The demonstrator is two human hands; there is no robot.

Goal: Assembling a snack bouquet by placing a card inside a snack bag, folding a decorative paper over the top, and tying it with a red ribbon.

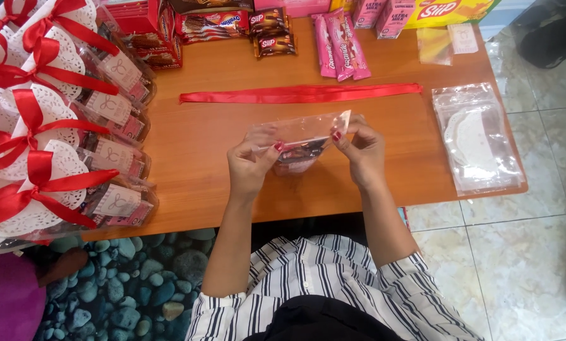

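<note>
Head view: left hand [250, 163] and right hand [360, 148] pinch a clear snack-filled bag [300, 140].

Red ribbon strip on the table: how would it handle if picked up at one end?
The red ribbon lies flat and thin along the wooden table, so it would probably droop limp, not stay stiff. It looks very light for its length. Its satin sheen suggests it may slide through fingers. Neither the left hand nor the right hand touches it.
</note>
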